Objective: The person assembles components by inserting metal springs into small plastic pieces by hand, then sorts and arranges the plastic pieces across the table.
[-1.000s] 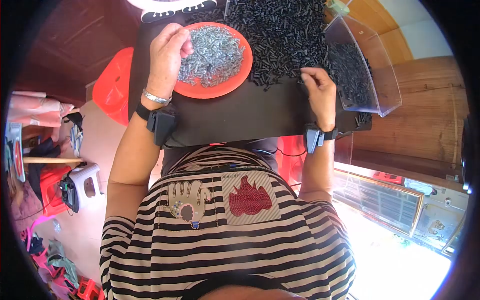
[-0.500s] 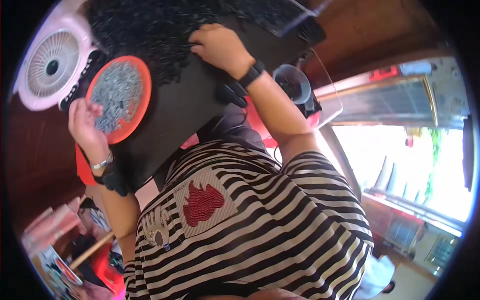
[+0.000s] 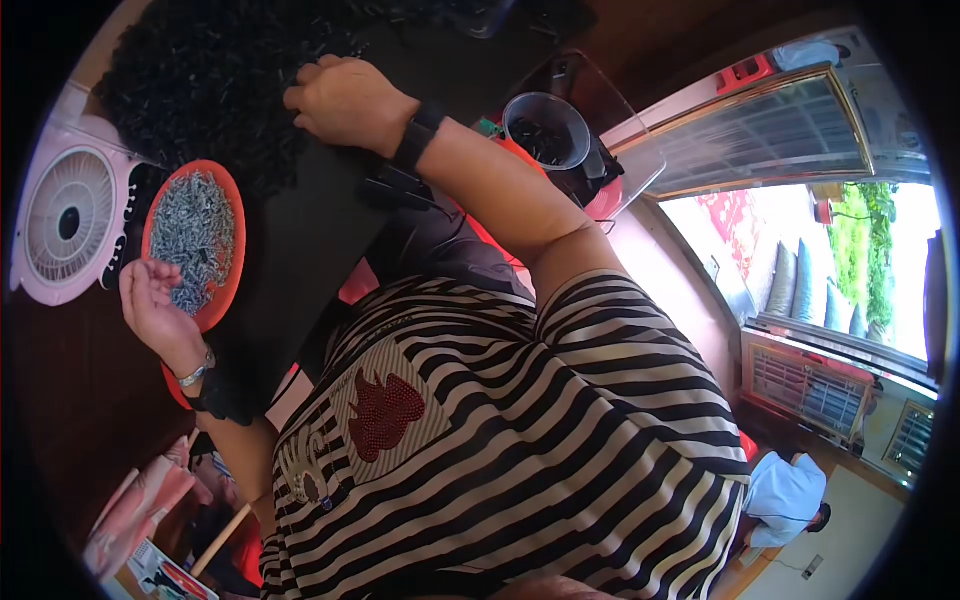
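Observation:
My left hand (image 3: 157,305) is at the lower left rim of an orange oval bowl (image 3: 238,225), its fingers curled inward. Small silvery screws (image 3: 200,225) fill the bowl. If anything sits between those fingers, it is too small to make out. My right hand (image 3: 345,100) is at the near right edge of a large heap of small black pieces (image 3: 215,85) on a dark tabletop (image 3: 290,235). Its fingers bend down towards the heap, and the tips are mostly hidden by the back of the hand. Black bands circle both wrists, with a silvery bracelet on the left one.
A pink fan (image 3: 70,225) stands left of the bowl. Right of my right forearm is a clear tub (image 3: 547,132) with black pieces inside. A clear container (image 3: 490,15) shows at the top edge. A person in a light blue top (image 3: 785,495) is in the background.
The whole view has shifted, so bowl, fan and heap appear further left. My left hand stays at the bowl. My right hand stays by the heap, fingers still bent.

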### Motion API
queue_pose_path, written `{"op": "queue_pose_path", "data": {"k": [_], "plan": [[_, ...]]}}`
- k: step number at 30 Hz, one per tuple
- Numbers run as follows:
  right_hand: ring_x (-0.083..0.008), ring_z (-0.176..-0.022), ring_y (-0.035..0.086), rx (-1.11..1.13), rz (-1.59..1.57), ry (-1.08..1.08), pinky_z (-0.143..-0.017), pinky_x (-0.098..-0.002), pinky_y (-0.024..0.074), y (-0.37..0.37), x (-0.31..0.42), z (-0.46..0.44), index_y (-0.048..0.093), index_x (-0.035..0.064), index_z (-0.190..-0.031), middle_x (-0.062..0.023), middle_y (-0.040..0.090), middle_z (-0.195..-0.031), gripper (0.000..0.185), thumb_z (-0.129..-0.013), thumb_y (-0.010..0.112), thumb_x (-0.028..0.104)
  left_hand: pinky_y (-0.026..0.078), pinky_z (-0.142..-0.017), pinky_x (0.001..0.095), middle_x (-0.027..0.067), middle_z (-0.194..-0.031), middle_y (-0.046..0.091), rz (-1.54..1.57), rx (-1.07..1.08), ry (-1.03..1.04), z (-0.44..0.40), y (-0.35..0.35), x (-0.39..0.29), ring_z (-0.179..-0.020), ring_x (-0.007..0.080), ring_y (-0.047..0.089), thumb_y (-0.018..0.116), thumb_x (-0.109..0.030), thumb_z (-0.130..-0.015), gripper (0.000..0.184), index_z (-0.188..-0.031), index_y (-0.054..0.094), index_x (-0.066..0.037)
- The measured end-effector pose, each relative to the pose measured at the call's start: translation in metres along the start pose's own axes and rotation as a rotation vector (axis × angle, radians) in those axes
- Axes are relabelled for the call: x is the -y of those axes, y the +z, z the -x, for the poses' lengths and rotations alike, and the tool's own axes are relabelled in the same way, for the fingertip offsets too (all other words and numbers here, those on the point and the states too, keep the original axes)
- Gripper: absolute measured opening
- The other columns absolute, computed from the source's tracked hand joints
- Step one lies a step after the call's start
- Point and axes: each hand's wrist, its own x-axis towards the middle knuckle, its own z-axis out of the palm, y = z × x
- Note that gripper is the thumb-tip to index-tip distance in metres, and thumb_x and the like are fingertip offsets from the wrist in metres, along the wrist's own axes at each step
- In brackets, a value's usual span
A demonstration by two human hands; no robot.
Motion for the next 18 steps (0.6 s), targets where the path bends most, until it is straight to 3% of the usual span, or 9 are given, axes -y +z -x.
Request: {"op": "queue_pose_path", "data": {"k": [7,9,11,18], "plan": [[-0.0277,-0.091,0.066,-0.049,-0.021,-0.046,-0.081,-0.0373,0.0547,-0.001,-0.004,-0.002,0.068,0.0114,-0.091,-0.0082,0.067,-0.089,0.012,-0.081,0.068,0.018,0.045,-0.070,0.0291,0.0042,-0.080,0.056,0.009,-0.041,0.018,0.015,0.020,-0.013,-0.075,0.0147,0.057,0.054,-0.016,-0.102,0.016,-0.096,0.058,-0.002],[-0.0291,-0.092,0.067,-0.066,-0.117,-0.010,-0.079,-0.0406,0.0555,-0.004,-0.003,-0.002,0.069,0.0109,-0.089,-0.0085,0.068,-0.091,0.012,-0.077,0.067,0.015,0.045,-0.068,0.0281,0.0038,-0.080,0.056,0.021,-0.040,0.007,0.016,0.022,-0.016,-0.073,0.0141,0.056,0.053,-0.016,-0.102,0.017,-0.093,0.058,-0.002],[-0.0312,-0.093,0.066,-0.040,-0.241,0.028,-0.081,-0.0416,0.0547,-0.008,-0.005,-0.003,0.070,0.0103,-0.091,-0.0077,0.067,-0.089,0.014,-0.078,0.070,0.014,0.045,-0.067,0.0274,0.0040,-0.079,0.057,0.013,-0.030,0.040,0.015,0.020,-0.012,-0.071,0.0141,0.057,0.053,-0.017,-0.102,0.018,-0.092,0.058,-0.003],[-0.0319,-0.095,0.064,0.043,-0.246,0.051,-0.083,-0.0402,0.0521,-0.016,0.000,-0.007,0.072,0.0060,-0.100,-0.0108,0.067,-0.094,0.021,-0.081,0.073,0.014,0.044,-0.065,0.0233,0.0013,-0.076,0.059,-0.047,-0.010,0.044,0.019,0.029,-0.019,-0.069,0.0093,0.057,0.052,-0.016,-0.100,0.019,-0.087,0.059,-0.005]]}}
